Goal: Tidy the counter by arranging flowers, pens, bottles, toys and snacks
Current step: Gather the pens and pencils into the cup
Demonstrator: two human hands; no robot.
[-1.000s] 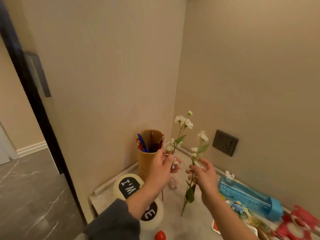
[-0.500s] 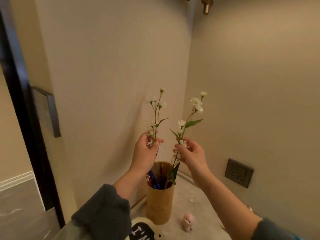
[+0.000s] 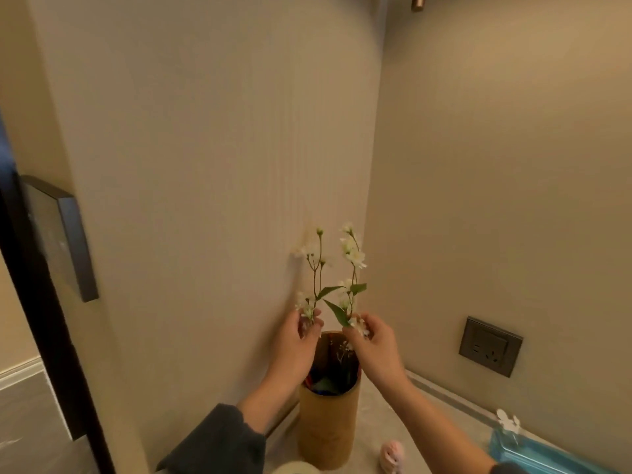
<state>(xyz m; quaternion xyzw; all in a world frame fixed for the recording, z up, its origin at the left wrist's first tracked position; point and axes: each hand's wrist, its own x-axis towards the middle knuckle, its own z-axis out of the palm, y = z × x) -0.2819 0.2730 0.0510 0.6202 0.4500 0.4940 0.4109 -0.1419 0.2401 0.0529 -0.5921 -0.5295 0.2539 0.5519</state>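
Note:
Two white flower sprigs stand upright over a tan cylindrical holder (image 3: 328, 425) in the counter's corner. My left hand (image 3: 295, 347) pinches the left sprig (image 3: 316, 268) by its stem just above the holder's rim. My right hand (image 3: 374, 347) pinches the right sprig (image 3: 354, 265) the same way. The lower stems reach down into the holder, where blue and red pens (image 3: 313, 383) show inside.
A small pink toy (image 3: 392, 455) lies on the counter to the right of the holder. A blue transparent box (image 3: 533, 453) sits at the lower right under a wall socket (image 3: 489, 345). Walls close the corner on two sides; a white round object (image 3: 295, 468) peeks in below.
Both hands have come down with the sprigs, so the stems now sit deeper in the holder. The sprigs stand closer together and more upright.

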